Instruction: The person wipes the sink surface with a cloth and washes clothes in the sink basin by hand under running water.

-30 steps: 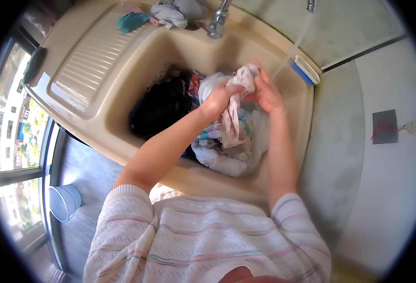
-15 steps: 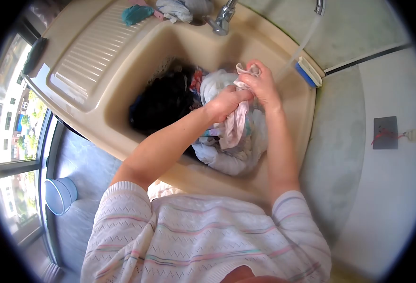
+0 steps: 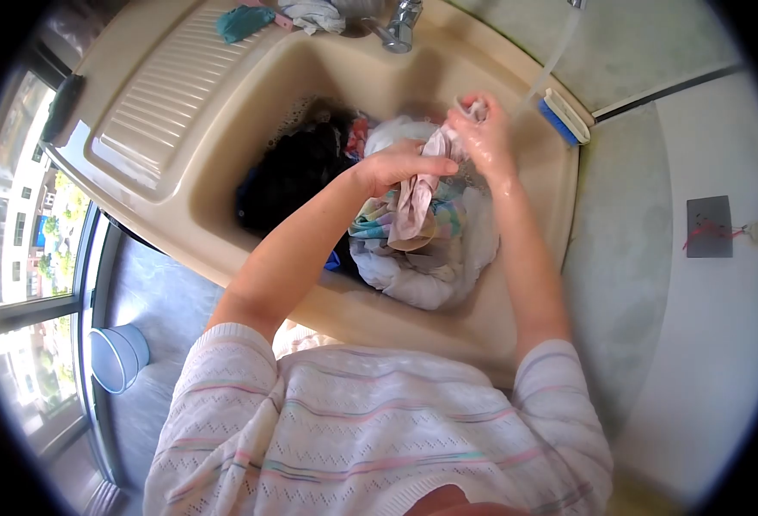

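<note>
A wet, pale pink cloth (image 3: 412, 206) is stretched between my two hands above the sink (image 3: 224, 163). My left hand (image 3: 400, 165) is closed around its middle, and the lower end hangs down. Farther up and to the right, my right hand (image 3: 484, 138) grips the other end, with a bit bunched at the fingers. Below lie soaked white clothes (image 3: 422, 279) and a multicoloured checked garment (image 3: 374, 219). Dark clothes (image 3: 288, 185) fill the left part of the basin, with a red patterned piece (image 3: 357, 136) beside them.
A faucet (image 3: 400, 27) stands at the sink's back edge. A blue-and-cream scrub brush (image 3: 565, 118) rests on the right rim. A teal cloth (image 3: 245, 24) and a whitish cloth (image 3: 313, 15) lie by the ribbed washboard (image 3: 168, 86). On the floor at left is a bucket (image 3: 118, 357).
My hands have moved apart, drawing the pink cloth out between them. The right hand went slightly up and right, the left slightly left. More of the checked garment shows.
</note>
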The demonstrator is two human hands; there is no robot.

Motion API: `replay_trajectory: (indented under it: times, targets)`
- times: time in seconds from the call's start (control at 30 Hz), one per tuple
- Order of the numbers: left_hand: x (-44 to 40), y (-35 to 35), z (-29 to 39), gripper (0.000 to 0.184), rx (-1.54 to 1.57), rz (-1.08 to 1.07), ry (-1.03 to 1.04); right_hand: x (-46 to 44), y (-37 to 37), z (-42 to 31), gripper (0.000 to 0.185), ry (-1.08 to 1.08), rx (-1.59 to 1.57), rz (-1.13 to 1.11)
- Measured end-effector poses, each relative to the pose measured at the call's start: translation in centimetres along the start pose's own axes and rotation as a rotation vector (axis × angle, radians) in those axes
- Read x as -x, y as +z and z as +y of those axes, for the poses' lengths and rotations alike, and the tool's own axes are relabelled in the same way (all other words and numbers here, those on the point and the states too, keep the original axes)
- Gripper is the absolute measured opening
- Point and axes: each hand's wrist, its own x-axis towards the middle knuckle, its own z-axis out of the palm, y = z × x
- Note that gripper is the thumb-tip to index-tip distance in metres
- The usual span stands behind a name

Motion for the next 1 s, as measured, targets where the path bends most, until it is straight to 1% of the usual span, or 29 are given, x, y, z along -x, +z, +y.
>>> replay_trajectory:
  times: [0.03, 0.1, 0.13, 0.17, 0.27, 0.3, 0.4, 0.43, 0.47, 0.53, 0.57, 0.67, 0.7, 0.73, 0.8, 0.83, 0.93, 0.97, 1.0]
  targets:
    - [-0.1, -0.4, -0.5, 0.05, -0.025, -0.016, 0.048, -0.3, -0.1, -1.4, 0.02, -0.126, 0.018, 0.053]
    - [-1.0, -0.8, -2.1, 0.046, -0.151, -0.005, 0.149, -0.6, -0.2, -4.4, 0.02, -0.363, 0.061, 0.093]
    - [-0.7, -0.3, -1.9, 0.044, -0.215, -0.001, 0.199, -0.6, -0.2, -5.3, 0.02, -0.482, 0.083, 0.116]
    - [0.1, 0.1, -1.6, 0.038, -0.203, 0.097, 0.057, -0.7, -0.2, -5.6, 0.024, -0.512, 0.114, 0.114]
    - [-0.1, 0.3, -0.6, 0.04, -0.052, 0.204, -0.097, 0.7, 0.0, -7.2, 0.031, -0.766, 0.294, 0.098]
    - [-0.3, 0.1, -0.7, 0.036, -0.02, 0.238, -0.143, 1.0, 0.0, -6.8, 0.037, -0.772, 0.302, 0.047]
    - [-1.2, -1.3, -2.0, 0.031, 0.267, 0.169, -0.053, 1.4, -0.2, -5.2, 0.041, -0.81, 0.293, 0.062]
    - [-1.4, -2.2, -1.9, 0.029, 0.374, 0.0, -0.018, 1.3, -0.2, -4.0, 0.042, -0.808, 0.248, 0.104]
    - [-1.6, -2.6, -2.0, 0.029, 0.437, -0.022, 0.072, 1.4, -0.2, -3.3, 0.038, -0.792, 0.25, 0.112]
    - [-0.7, -1.8, -0.1, 0.031, 0.56, -0.07, 0.252, 2.2, -0.5, -2.5, 0.031, -0.757, 0.257, 0.133]
    - [0.1, -1.0, 1.0, 0.027, 0.696, -0.028, 0.227, 3.1, -0.2, -2.4, 0.029, -0.689, 0.245, 0.136]
    - [0.3, 0.1, 1.6, 0.022, 0.825, 0.271, 0.165, 4.8, 2.4, -2.0, 0.028, -0.726, 0.142, 0.242]
    - [0.2, 0.3, 1.8, 0.012, 0.807, 0.386, 0.164, 5.0, 3.2, -1.4, 0.026, -0.675, 0.067, 0.246]
    - [-0.2, -0.3, 1.5, 0.009, 0.748, 0.458, 0.258, 5.2, 3.9, -1.2, 0.029, -0.471, -0.149, 0.264]
    - [-0.3, -1.1, 1.4, 0.007, 0.626, 0.599, 0.453, 4.9, 4.8, -0.8, 0.035, -0.057, -0.57, 0.282]
    - [0.0, -0.6, 2.0, 0.013, 0.518, 0.696, 0.491, 4.4, 4.9, 0.1, 0.033, 0.075, -0.765, 0.244]
    - [0.6, -0.2, 2.8, 0.012, 0.256, 0.665, 0.628, 3.6, 5.4, 1.7, 0.027, 0.405, -1.305, 0.086]
    - [0.8, 0.2, 3.2, 0.007, 0.21, 0.641, 0.663, 3.9, 5.7, 2.2, 0.018, 0.449, -1.395, 0.021]
    - [1.0, 0.7, 3.6, 0.009, 0.049, 0.658, 0.691, 4.1, 5.7, 2.7, 0.021, 0.465, -1.552, -0.151]
